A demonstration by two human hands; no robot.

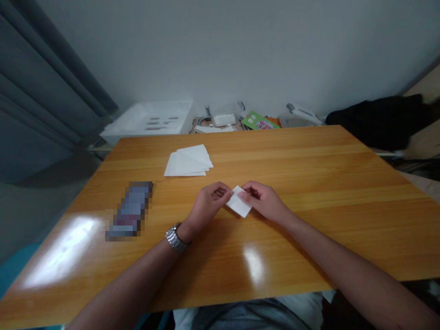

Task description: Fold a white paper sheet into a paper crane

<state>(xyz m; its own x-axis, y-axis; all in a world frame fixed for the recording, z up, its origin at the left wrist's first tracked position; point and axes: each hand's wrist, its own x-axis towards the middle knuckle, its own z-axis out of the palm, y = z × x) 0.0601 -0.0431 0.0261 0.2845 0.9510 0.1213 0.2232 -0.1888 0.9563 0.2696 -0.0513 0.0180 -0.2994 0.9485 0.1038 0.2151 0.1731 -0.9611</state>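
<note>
A small white piece of paper (241, 207), apparently folded, is held between my two hands above the middle of the table. My left hand (210, 200) pinches its left corner with thumb and fingers; a silver watch (176, 238) is on that wrist. At the right corner, my right hand (264, 200) grips the paper with the thumb lying on top. The fingertips under the paper are hidden. Beyond my left hand, several loose sheets of white paper (188, 161) lie overlapping on the table.
A phone-like device (130, 211), blurred out, lies on the wooden table (309, 165) to the left. Past the far edge are a white bin (151, 119), a green booklet (259, 121) and small clutter. Black cloth (374, 121) is heaped at the right. Curtains hang at the left.
</note>
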